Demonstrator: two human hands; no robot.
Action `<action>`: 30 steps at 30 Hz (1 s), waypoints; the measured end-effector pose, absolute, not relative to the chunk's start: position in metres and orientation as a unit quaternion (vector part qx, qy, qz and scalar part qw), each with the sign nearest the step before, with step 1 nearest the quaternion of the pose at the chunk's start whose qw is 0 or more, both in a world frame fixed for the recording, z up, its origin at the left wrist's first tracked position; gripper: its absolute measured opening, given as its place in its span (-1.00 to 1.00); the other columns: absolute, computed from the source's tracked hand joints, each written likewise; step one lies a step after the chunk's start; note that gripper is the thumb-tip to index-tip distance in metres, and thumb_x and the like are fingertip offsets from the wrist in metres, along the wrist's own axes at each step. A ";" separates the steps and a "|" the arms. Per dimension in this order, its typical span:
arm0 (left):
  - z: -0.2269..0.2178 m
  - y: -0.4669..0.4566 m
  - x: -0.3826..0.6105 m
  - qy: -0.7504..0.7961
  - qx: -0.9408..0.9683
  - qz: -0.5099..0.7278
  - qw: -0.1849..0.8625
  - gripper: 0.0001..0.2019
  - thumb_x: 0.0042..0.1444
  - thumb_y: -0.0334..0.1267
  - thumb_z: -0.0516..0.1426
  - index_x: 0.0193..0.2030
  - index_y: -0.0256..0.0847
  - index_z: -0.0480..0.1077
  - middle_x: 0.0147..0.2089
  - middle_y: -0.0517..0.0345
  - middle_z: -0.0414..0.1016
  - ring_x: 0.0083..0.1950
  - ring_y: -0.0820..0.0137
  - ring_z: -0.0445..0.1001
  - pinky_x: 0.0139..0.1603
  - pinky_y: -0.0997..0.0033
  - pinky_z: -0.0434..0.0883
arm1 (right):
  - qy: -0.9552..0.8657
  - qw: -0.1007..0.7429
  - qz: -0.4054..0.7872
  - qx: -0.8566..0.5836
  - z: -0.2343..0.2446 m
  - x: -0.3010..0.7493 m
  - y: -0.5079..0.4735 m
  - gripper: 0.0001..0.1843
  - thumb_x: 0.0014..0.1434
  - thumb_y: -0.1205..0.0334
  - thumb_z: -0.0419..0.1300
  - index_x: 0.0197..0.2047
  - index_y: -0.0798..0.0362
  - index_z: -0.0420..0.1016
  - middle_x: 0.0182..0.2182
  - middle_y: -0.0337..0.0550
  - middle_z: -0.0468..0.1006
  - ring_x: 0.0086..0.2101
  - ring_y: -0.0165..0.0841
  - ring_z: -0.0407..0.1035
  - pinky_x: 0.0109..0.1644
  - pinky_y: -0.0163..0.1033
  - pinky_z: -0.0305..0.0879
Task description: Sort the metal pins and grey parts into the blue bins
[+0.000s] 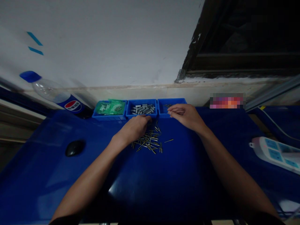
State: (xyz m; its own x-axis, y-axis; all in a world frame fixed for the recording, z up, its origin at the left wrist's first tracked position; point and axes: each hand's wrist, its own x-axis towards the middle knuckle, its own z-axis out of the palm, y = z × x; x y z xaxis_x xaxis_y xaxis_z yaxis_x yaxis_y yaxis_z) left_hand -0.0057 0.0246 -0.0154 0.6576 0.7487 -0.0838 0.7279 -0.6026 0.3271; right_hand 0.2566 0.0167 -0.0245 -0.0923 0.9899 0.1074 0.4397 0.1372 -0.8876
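Slim brass-coloured pins with dark sections lie in a loose pile (148, 142) on the blue table. My left hand (134, 128) is over the pile's far left side, just in front of the middle blue bin (142, 116). Its fingers are curled; whatever they hold is hidden. My right hand (185, 115) reaches over the front of the right blue bin (164, 115), where a few thin pins (167, 106) lie. Its thumb and fingers are closed in a pinch, with nothing I can name between them. Short grey metal cylinders (144, 109) fill the middle bin.
Green plastic packets (110, 107) lie in the left blue bin (109, 118). A Pepsi bottle (58, 97) leans at back left, with a black mouse (75, 148) nearer. A white power strip (276, 154) lies at right. One pin (169, 140) rests apart from the pile.
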 end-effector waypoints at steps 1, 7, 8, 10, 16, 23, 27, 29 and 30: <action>-0.015 0.025 -0.007 0.402 0.896 0.049 0.179 -0.66 0.27 -0.54 0.02 0.06 -0.24 0.50 -0.15 -0.02 0.60 -0.26 0.32 0.56 -0.20 0.34 0.42 | -0.648 0.385 0.359 -0.551 -0.025 0.256 0.017 -0.84 0.17 0.15 0.35 -0.20 0.00 0.71 -0.23 -0.05 0.76 -0.23 -0.15 0.66 0.02 0.06 0.59; -0.006 0.024 -0.002 0.351 0.881 0.227 0.222 -0.70 0.16 -0.54 0.17 0.02 -0.23 0.45 -0.17 0.10 0.53 -0.22 0.38 0.51 -0.16 0.37 0.44 | -0.649 0.370 0.418 -0.517 -0.027 0.251 0.016 -0.82 0.16 0.14 0.38 -0.18 0.00 0.71 -0.26 -0.05 0.75 -0.25 -0.16 0.65 -0.02 0.03 0.57; -0.005 0.023 -0.001 0.349 0.874 0.253 0.225 -0.71 0.15 -0.54 0.19 0.00 -0.22 0.44 -0.17 0.11 0.52 -0.22 0.39 0.51 -0.16 0.37 0.45 | -0.646 0.364 0.443 -0.504 -0.026 0.250 0.015 -0.81 0.16 0.13 0.38 -0.17 0.00 0.72 -0.28 -0.06 0.75 -0.26 -0.16 0.65 -0.03 0.02 0.57; -0.004 0.022 0.002 0.349 0.863 0.285 0.228 -0.74 0.15 -0.52 0.21 -0.03 -0.22 0.44 -0.18 0.14 0.52 -0.24 0.41 0.51 -0.16 0.38 0.46 | -0.635 0.348 0.499 -0.477 -0.025 0.247 0.014 -0.78 0.15 0.12 0.40 -0.14 -0.01 0.72 -0.31 -0.08 0.75 -0.27 -0.18 0.64 -0.04 0.00 0.56; -0.004 0.020 0.005 0.333 0.865 0.306 0.220 -0.78 0.18 -0.49 0.23 -0.05 -0.22 0.44 -0.22 0.17 0.52 -0.23 0.41 0.51 -0.17 0.39 0.46 | -0.589 0.347 0.567 -0.459 -0.025 0.242 0.011 -0.74 0.05 0.11 0.48 -0.20 0.03 0.72 -0.37 -0.10 0.73 -0.32 -0.23 0.61 -0.07 -0.05 0.54; -0.006 0.020 0.008 0.321 0.873 0.290 0.226 -0.84 0.23 -0.43 0.24 -0.06 -0.23 0.45 -0.19 0.13 0.55 -0.21 0.40 0.52 -0.14 0.36 0.48 | -0.569 0.360 0.581 -0.458 -0.026 0.236 0.009 -0.81 0.04 0.16 0.47 -0.24 0.00 0.72 -0.38 -0.11 0.72 -0.33 -0.23 0.61 -0.06 -0.02 0.55; -0.012 0.024 0.002 0.357 0.882 0.225 0.209 -0.80 0.26 -0.35 0.26 0.00 -0.26 0.47 -0.12 0.03 0.58 -0.16 0.32 0.57 -0.12 0.29 0.50 | -0.586 0.371 0.533 -0.484 -0.023 0.242 0.012 -0.83 0.04 0.17 0.45 -0.26 -0.01 0.72 -0.39 -0.12 0.72 -0.32 -0.22 0.62 -0.07 -0.01 0.57; -0.018 0.026 -0.002 0.359 0.898 0.166 0.193 -0.80 0.28 -0.36 0.23 0.04 -0.25 0.50 -0.08 -0.01 0.61 -0.09 0.26 0.60 -0.06 0.24 0.52 | -0.595 0.389 0.487 -0.507 -0.021 0.249 0.014 -0.86 0.04 0.19 0.44 -0.28 -0.01 0.70 -0.39 -0.12 0.72 -0.32 -0.21 0.63 -0.07 -0.01 0.57; -0.021 0.027 -0.003 0.355 0.905 0.139 0.189 -0.79 0.29 -0.38 0.21 0.05 -0.23 0.51 -0.05 -0.02 0.62 -0.05 0.24 0.61 -0.02 0.22 0.52 | -0.598 0.400 0.461 -0.519 -0.020 0.253 0.015 -0.88 0.05 0.19 0.44 -0.29 -0.01 0.70 -0.39 -0.12 0.72 -0.32 -0.21 0.63 -0.07 0.00 0.58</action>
State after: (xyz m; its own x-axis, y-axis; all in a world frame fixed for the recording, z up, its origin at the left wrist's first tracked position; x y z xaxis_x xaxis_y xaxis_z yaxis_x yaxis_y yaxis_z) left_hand -0.0034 0.0270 -0.0209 0.7091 0.6954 0.1170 0.5907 -0.6764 0.4400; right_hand 0.2533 0.0154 -0.0196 -0.1417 0.9899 -0.0002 0.2520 0.0359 -0.9671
